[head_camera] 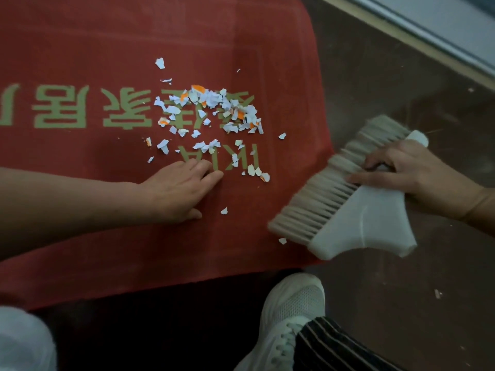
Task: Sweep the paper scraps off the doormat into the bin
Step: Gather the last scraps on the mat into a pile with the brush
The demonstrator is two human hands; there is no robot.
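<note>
While the brush (pixel 356 223) is waiting at the mat edge: sweeping is not yet starting, and no bin is showing.
Paper scraps (pixel 211 108): lying loosely clustered mid-doormat (pixel 80 44), with strays around; likely featherlight and drifting easily, so slow strokes are suiting them better than pinching.
Brush hold: white plastic back is looking stiff, bristles (pixel 316 199) soft; gripping the back is advisable.
Right hand (pixel 409 172): curling its fingers over the brush back, holding it.
Left hand (pixel 182 188): lying flat, fingers straight, pressing the doormat, holding nothing.
Writing: gold characters (pixel 61 108) are reading upside-down, 家居 among them; Latin letters (pixel 241 159) are lying partly covered, unclear.

Dark brown floor (pixel 401 103), scuffed; pale sill (pixel 450 25) top rt.
</note>
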